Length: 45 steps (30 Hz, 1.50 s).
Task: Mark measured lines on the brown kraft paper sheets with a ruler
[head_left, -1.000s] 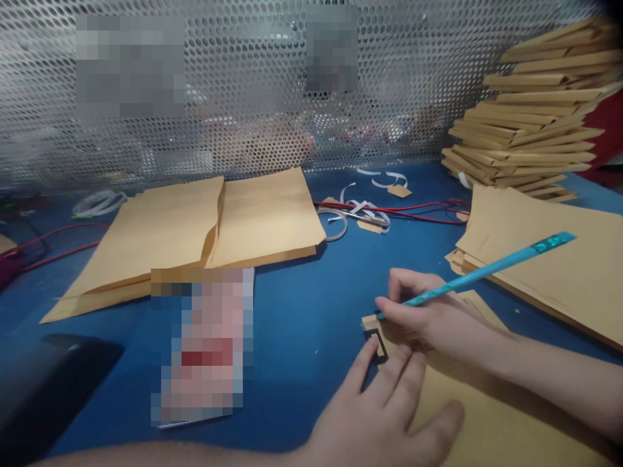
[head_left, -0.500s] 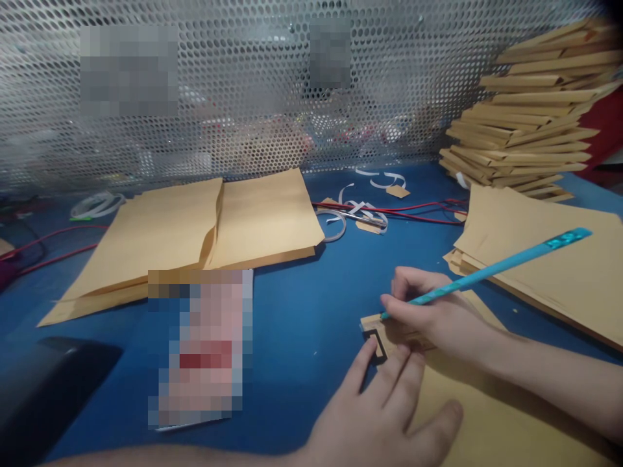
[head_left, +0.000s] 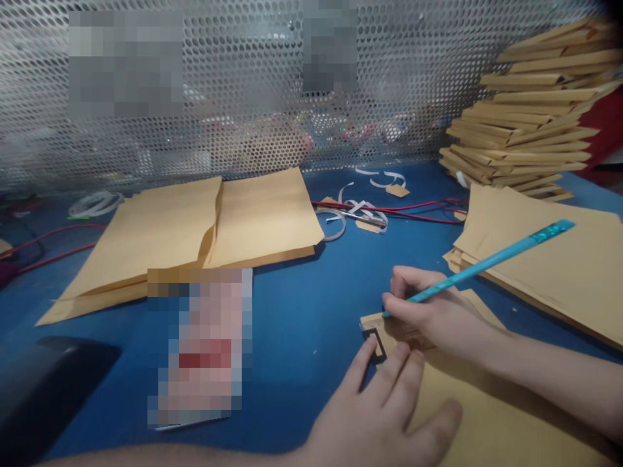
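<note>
My right hand [head_left: 433, 308] is closed round a turquoise pencil [head_left: 491, 259], whose tip meets the paper near the corner of a brown envelope [head_left: 491, 415]. The pencil's top end slants up to the right. My left hand [head_left: 384, 405] lies flat with its fingers spread over the same envelope. One fingertip rests on a small clear piece with a black rectangular outline [head_left: 381, 353] at the envelope's corner. Both hands cover part of that piece, so its full shape is hidden.
Brown envelopes [head_left: 267, 220] lie on the blue table [head_left: 292, 337] at left. More envelopes [head_left: 549, 259] lie at right, before a tall stack [head_left: 525, 130]. White strips [head_left: 360, 207] and red cables [head_left: 403, 209] lie behind. A dark object [head_left: 58, 389] sits front left; perforated metal [head_left: 233, 78] stands behind.
The pencil's top end has swung slightly left and up, and its tip has shifted a little to the right. My left hand stays in place.
</note>
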{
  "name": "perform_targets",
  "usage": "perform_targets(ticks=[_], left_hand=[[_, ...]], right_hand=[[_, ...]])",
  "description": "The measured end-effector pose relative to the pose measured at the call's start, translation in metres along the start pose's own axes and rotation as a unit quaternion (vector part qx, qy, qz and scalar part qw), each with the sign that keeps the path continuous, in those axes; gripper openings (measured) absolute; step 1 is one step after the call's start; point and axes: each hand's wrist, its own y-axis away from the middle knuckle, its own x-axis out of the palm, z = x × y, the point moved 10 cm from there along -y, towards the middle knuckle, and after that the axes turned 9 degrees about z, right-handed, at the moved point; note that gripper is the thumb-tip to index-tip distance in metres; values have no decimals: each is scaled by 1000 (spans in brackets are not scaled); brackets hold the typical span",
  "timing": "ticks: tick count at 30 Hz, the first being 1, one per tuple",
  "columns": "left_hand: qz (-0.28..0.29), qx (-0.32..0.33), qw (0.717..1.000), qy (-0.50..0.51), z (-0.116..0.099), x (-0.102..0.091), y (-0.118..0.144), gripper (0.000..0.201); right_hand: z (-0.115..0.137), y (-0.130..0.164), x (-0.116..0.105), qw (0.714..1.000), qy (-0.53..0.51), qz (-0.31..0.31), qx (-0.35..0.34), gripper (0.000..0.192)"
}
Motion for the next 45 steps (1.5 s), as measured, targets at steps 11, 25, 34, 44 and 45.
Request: perform_targets(ticks=[11, 25, 34, 44, 45], left_hand=[[-8, -3, 1000, -2, 0, -1, 0, 38], [11, 3, 1000, 1, -1, 3, 1, 40], [8, 2, 1000, -2, -1, 3, 2, 41], [18, 7, 1000, 0, -2, 5, 2, 41], [18, 7, 1000, 0, -2, 5, 1, 41]], right_hand=[[7, 1, -5, 998, 52, -25, -18, 25], [15, 2, -11, 994, 84, -50, -45, 29], [14, 1, -13, 991, 105, -65, -43, 29], [16, 2, -12, 989, 124, -61, -46, 29], [16, 2, -13, 989, 125, -60, -45, 28]])
